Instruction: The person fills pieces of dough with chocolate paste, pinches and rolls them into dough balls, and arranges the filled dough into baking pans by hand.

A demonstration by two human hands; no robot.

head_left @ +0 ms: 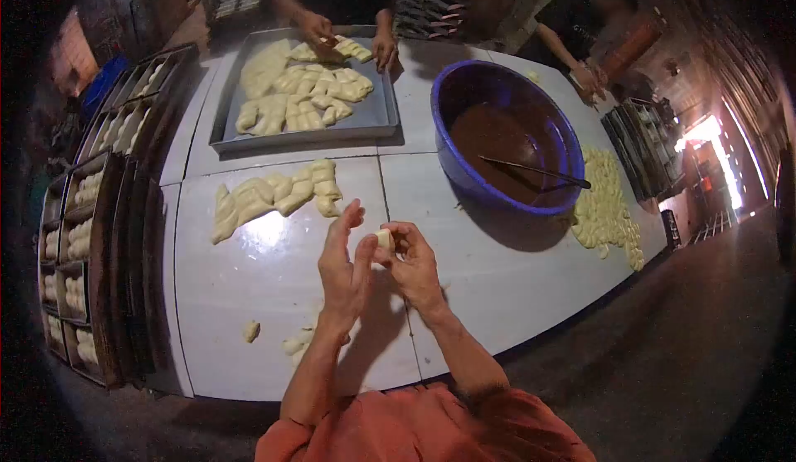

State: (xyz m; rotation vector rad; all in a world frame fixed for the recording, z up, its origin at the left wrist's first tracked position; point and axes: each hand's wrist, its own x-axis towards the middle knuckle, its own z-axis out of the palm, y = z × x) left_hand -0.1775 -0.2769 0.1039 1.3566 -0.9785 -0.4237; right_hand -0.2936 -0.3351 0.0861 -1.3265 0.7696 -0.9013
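Note:
A small pale piece of dough (384,239) is pinched in the fingers of my right hand (414,270), above the middle of the white tiled table (274,296). My left hand (342,259) faces it with the fingers stretched upward and the thumb right beside the dough. Just beyond my hands lies a row of shaped dough pieces (282,193). Nearer to me, small dough bits (296,346) are partly hidden behind my left forearm, with a lone scrap (251,330) to their left.
A blue tub (448,151) of brown filling holds a dark stick (531,172). Many small dough pieces (601,205) lie right of it. Across the table, a person's hands (315,27) work at a metal tray (303,141) of dough. Stacked dough-filled pans (83,242) line the left; another person (572,56) stands back right.

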